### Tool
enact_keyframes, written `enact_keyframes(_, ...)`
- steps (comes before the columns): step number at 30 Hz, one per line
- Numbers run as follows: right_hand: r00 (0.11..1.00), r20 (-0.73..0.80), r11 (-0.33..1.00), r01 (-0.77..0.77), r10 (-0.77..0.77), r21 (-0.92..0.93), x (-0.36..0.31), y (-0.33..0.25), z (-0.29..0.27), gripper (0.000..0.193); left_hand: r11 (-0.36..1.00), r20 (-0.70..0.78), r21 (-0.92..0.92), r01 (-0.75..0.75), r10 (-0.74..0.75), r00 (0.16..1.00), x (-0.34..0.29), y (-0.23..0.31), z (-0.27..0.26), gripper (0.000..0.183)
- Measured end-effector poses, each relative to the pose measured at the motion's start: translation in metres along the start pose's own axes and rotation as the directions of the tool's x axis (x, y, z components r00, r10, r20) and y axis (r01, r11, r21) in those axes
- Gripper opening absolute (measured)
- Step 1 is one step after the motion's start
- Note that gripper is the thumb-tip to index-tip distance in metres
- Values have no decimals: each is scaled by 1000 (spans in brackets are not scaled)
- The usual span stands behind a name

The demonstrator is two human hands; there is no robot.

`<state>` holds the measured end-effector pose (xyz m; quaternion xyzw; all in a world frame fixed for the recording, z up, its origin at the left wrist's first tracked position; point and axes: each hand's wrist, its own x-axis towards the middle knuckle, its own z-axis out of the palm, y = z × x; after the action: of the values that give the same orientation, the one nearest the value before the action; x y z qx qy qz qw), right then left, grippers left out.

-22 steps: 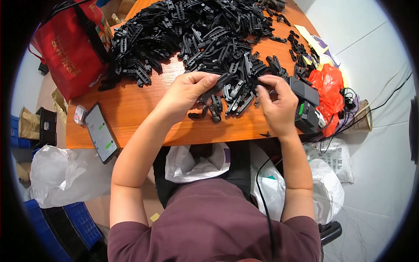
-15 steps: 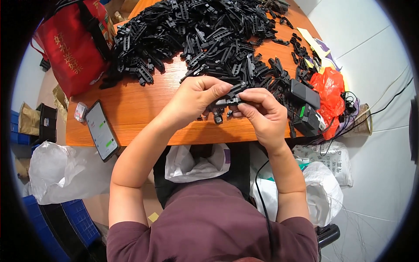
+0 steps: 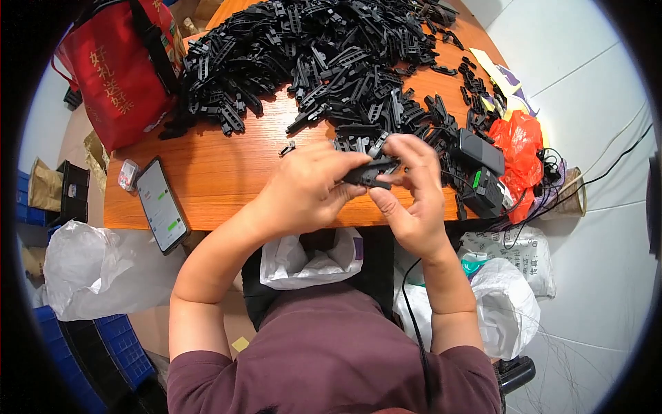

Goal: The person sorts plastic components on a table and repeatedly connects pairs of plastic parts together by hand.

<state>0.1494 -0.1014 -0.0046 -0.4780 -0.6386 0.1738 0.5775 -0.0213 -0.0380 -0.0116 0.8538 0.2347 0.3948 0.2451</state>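
Over the table's near edge, my left hand is closed on a black plastic part, pinching it between thumb and fingers. The part is slim and elongated, and its left end is hidden by the fingers. My right hand is close beside the part's right end, thumb and fingers apart and slightly smeared by motion. Just beyond the hands spreads a large heap of similar black plastic parts. A small loose piece lies on the wood behind my left hand.
The wooden table carries a phone, a red bag, a black boxy device and an orange plastic bag. An opened white bag hangs at my lap. A cable runs down past my right arm.
The part has turned between my hands and now shows a smooth, dark side. My right fingers have spread away from it. My left hand has shifted slightly toward me.
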Motion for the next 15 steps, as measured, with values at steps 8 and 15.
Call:
enact_keyframes(8, 970, 234, 979, 101, -58, -177, -24, 10, -5, 32, 1000, 141, 17, -4, 2, 990, -20, -5, 0, 38)
enact_keyframes(15, 911, 407, 955, 56, 71, -291, -89, 26, 8, 23, 938, 44, 102, 331, -337, 941, -16, -33, -5, 29)
